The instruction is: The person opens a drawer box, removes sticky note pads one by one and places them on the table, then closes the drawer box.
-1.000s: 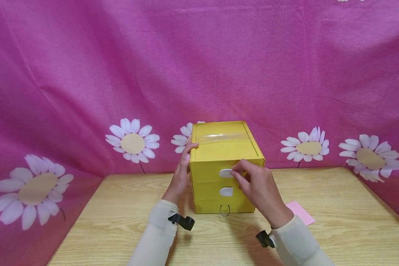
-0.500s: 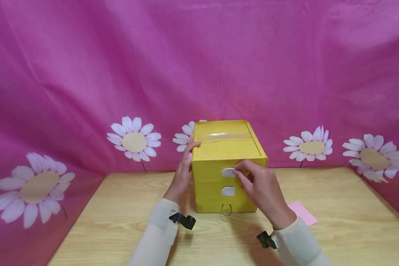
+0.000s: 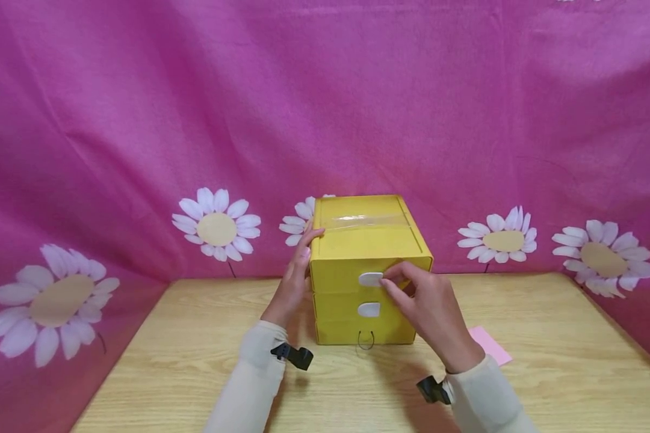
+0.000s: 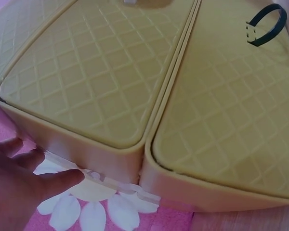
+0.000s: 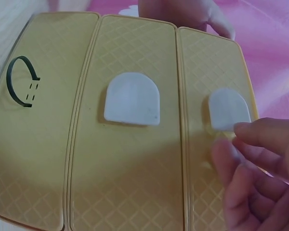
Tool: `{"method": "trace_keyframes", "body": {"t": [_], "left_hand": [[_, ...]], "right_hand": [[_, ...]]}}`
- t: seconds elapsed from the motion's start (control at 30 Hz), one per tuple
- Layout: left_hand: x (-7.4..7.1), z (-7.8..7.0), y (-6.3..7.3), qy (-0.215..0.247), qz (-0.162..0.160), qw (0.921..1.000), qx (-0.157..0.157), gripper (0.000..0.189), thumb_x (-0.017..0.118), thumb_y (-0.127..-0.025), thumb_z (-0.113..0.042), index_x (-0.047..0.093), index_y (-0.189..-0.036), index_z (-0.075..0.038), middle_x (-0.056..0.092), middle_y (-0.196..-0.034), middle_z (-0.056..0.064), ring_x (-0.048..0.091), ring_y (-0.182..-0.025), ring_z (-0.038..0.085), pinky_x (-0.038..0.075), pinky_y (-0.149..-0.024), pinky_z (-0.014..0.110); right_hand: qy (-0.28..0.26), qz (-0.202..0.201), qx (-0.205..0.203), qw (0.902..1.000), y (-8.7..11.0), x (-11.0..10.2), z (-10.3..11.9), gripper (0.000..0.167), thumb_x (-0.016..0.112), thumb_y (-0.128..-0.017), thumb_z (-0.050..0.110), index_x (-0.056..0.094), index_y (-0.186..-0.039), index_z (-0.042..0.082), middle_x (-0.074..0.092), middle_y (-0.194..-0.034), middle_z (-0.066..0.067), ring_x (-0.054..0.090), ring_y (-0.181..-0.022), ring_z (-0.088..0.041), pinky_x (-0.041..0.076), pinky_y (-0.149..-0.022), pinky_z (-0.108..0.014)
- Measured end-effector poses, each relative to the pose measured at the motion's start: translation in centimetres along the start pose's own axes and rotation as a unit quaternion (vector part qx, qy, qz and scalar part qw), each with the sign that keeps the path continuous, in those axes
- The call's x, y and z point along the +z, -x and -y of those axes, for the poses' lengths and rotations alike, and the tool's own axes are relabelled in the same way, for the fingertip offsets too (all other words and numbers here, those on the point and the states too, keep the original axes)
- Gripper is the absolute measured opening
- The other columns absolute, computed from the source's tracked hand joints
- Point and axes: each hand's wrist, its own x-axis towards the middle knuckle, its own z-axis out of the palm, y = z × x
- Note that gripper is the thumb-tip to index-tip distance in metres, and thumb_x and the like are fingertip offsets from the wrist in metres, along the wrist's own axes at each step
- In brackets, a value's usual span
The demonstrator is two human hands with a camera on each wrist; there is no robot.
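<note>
Yellow on every visible face, the box (image 3: 368, 245) stands on the bench (image 3: 168, 349); the head view alone shows clear tape (image 3: 357, 221) across its top, the wrist views its raised diamond pattern. The right hand (image 3: 436, 313) has its fingers pinched at the edge of the upper white tab (image 5: 228, 108). The left hand's (image 3: 289, 285) fingers, fairly straight, touch the box's left edge. Bench extends to either side; pink cloth (image 3: 325, 108) rises behind. A pink sheet (image 3: 490, 347) lies beyond the right wrist. Since the earlier frame, both hands keep their places.
</note>
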Motion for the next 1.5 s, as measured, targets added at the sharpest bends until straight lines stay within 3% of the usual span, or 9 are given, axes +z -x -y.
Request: {"method": "trace_keyframes", "body": {"t": [0.33, 0.5, 0.7, 0.8, 0.93, 1.13, 1.33, 1.5], "left_hand": [[-0.2, -0.1, 1.0, -0.013, -0.003, 0.9995, -0.027, 0.050, 0.024, -0.102, -0.044, 0.029, -0.151, -0.030, 0.002, -0.162, -0.003, 0.009, -0.145, 0.017, 0.021, -0.109, 0.060], [0.0, -1.6, 1.4, -0.015, -0.003, 0.9995, -0.029, 0.049, 0.022, -0.104, -0.031, 0.026, -0.152, -0.025, 0.002, -0.162, 0.001, 0.009, -0.146, 0.020, 0.018, -0.111, 0.059], [0.2, -3.4, 1.6, -0.018, 0.006, 0.9996, -0.020, 0.050, 0.023, -0.101, -0.026, 0.029, -0.150, -0.016, 0.002, -0.162, 0.000, 0.009, -0.146, 0.023, 0.017, -0.111, 0.059], [0.1, -3.0, 1.4, -0.018, 0.002, 0.9998, -0.012, 0.048, 0.023, -0.102, -0.026, 0.031, -0.148, -0.016, 0.002, -0.162, -0.003, 0.005, -0.146, 0.021, 0.016, -0.111, 0.058], [-0.1, -1.3, 0.9, -0.006, -0.005, 0.9999, 0.006, 0.046, 0.023, -0.102, -0.028, 0.034, -0.146, -0.019, 0.004, -0.161, -0.005, 0.005, -0.146, 0.017, 0.016, -0.112, 0.056], [0.0, 0.1, 0.5, 0.008, -0.006, 0.9997, 0.023, 0.049, 0.027, -0.101, -0.041, 0.037, -0.145, -0.022, 0.005, -0.161, -0.006, 0.007, -0.146, 0.016, 0.017, -0.110, 0.059], [0.1, 0.0, 0.5, 0.005, -0.005, 0.9999, 0.011, 0.047, 0.026, -0.101, -0.038, 0.035, -0.145, -0.024, 0.004, -0.161, -0.006, 0.005, -0.146, 0.015, 0.016, -0.112, 0.058], [0.2, -1.0, 0.6, -0.001, -0.003, 0.9999, -0.010, 0.046, 0.023, -0.103, -0.027, 0.032, -0.147, -0.018, 0.001, -0.162, 0.001, 0.003, -0.146, 0.018, 0.014, -0.112, 0.058]], "right_hand": [[-0.004, 0.074, 0.023, 0.9970, 1.1, 0.0, -0.1, 0.010, 0.074, -0.084, 0.012, 0.068, -0.082, 0.019, 0.066, -0.072, 0.014, 0.055, -0.058, -0.006, 0.044, -0.052, -0.023], [0.011, 0.103, 0.025, 0.9943, 1.3, 0.2, 0.0, 0.009, 0.075, -0.082, 0.011, 0.070, -0.082, 0.019, 0.066, -0.072, 0.013, 0.058, -0.061, -0.005, 0.047, -0.056, -0.023], [0.035, 0.106, 0.021, 0.9936, 1.3, 0.5, -0.1, 0.009, 0.077, -0.080, 0.013, 0.071, -0.082, 0.019, 0.067, -0.072, 0.011, 0.059, -0.061, -0.002, 0.049, -0.059, -0.025], [0.042, 0.101, 0.016, 0.9938, 1.2, 0.6, -0.2, 0.008, 0.077, -0.080, 0.012, 0.071, -0.082, 0.018, 0.067, -0.072, 0.010, 0.059, -0.061, -0.001, 0.048, -0.060, -0.026], [0.051, 0.094, 0.003, 0.9943, 1.3, 0.8, -0.5, 0.008, 0.077, -0.080, 0.011, 0.071, -0.082, 0.016, 0.067, -0.071, 0.010, 0.059, -0.061, -0.002, 0.048, -0.059, -0.026], [0.053, 0.083, -0.015, 0.9950, 1.7, 1.2, -1.2, 0.011, 0.077, -0.078, 0.008, 0.071, -0.082, 0.016, 0.067, -0.070, 0.010, 0.060, -0.062, -0.002, 0.048, -0.058, -0.024], [0.036, 0.083, -0.023, 0.9956, 1.8, 1.5, -1.6, 0.012, 0.077, -0.077, 0.006, 0.071, -0.082, 0.014, 0.068, -0.072, 0.009, 0.062, -0.062, -0.002, 0.049, -0.058, -0.023], [0.037, 0.074, -0.028, 0.9961, 1.8, 1.7, -1.6, 0.012, 0.077, -0.077, 0.006, 0.071, -0.082, 0.015, 0.068, -0.072, 0.009, 0.061, -0.062, -0.002, 0.049, -0.058, -0.023]]}}
